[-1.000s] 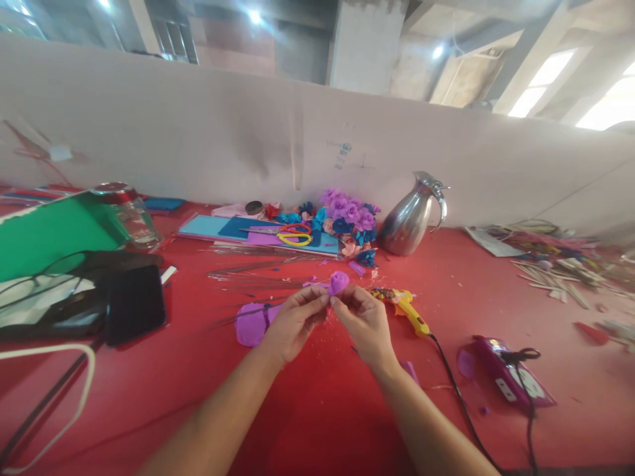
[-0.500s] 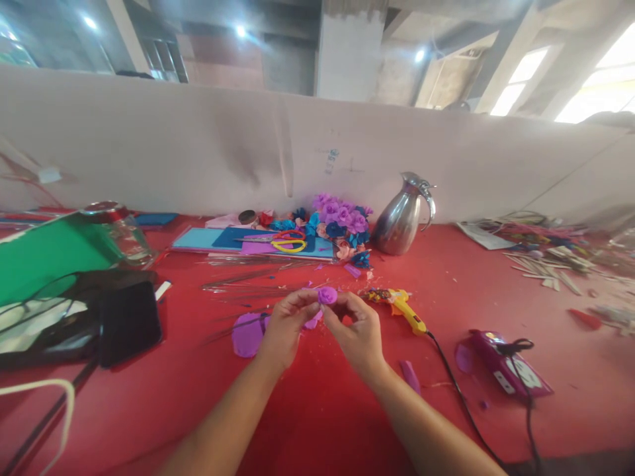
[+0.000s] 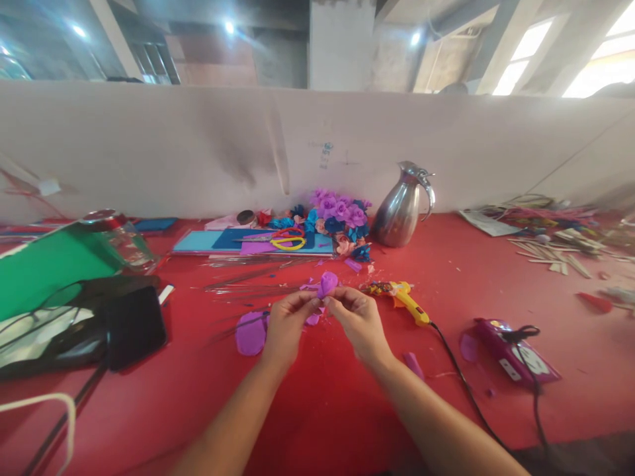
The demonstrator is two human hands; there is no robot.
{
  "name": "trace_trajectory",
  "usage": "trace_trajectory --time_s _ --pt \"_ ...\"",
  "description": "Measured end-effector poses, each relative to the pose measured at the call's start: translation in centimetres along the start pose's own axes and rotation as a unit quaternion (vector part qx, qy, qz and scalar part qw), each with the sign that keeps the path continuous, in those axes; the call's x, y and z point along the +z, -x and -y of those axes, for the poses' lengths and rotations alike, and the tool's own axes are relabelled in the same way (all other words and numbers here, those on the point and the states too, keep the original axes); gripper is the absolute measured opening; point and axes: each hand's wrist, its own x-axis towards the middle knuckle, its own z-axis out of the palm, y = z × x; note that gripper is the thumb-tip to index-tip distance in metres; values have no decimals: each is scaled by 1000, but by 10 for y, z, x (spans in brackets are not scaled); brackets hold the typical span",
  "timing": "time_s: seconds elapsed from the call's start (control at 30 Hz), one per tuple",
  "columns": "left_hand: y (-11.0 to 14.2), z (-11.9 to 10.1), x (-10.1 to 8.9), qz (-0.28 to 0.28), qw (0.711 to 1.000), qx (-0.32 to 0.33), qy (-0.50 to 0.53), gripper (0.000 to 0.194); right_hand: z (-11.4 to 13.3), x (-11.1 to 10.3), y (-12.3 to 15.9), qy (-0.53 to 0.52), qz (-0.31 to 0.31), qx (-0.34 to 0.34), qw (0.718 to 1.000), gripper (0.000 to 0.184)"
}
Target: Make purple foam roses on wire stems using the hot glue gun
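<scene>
Turned since half a second ago, the purple paper flower [image 3: 328,283] now shows its side and stands roughly upright; its coiled top faced the viewer then. It sits between the two hands, above the middle of the red worktop [image 3: 322,403]. The left hand [image 3: 289,328] pinches the base between thumb and fingertips, and the right hand [image 3: 360,322] pinches it likewise from the right, the two sets of tips nearly meeting.

The flower looks light and soft, with thin petals that would probably crease or tear under a firm squeeze. Its narrow base seems the safest place to take hold, gently, leaving the rounded head free.

Near the left hand lies a purple paper piece [image 3: 251,333], with thin wires [image 3: 233,287] on its far side. Just right of the right hand lies a yellow glue gun [image 3: 413,306]. Farther off, scissors [image 3: 289,241] rest on coloured sheets [image 3: 198,242], left of a cluster of flowers [image 3: 342,208]; a metal jug [image 3: 398,215] stands to the cluster's right.
</scene>
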Motion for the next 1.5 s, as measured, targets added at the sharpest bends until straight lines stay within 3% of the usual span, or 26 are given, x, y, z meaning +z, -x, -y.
trace_trajectory --time_s 0.27,0.47,0.83,1.13,1.5 --pt "0 0 2 19 1000 -4 20 12 -2 -1 0 43 2 -26 999 14" --pt "-2 3 1 -20 999 19 28 17 -4 3 3 108 -30 -68 991 13" --pt "-3 -5 2 14 994 -38 105 24 -2 2 5 129 -8 -111 985 8" --pt "-5 0 -5 26 997 -13 65 21 -2 1 5 141 4 -132 981 8" --pt "-5 -1 -8 -36 993 84 -70 18 0 0 8 177 43 -159 970 23"
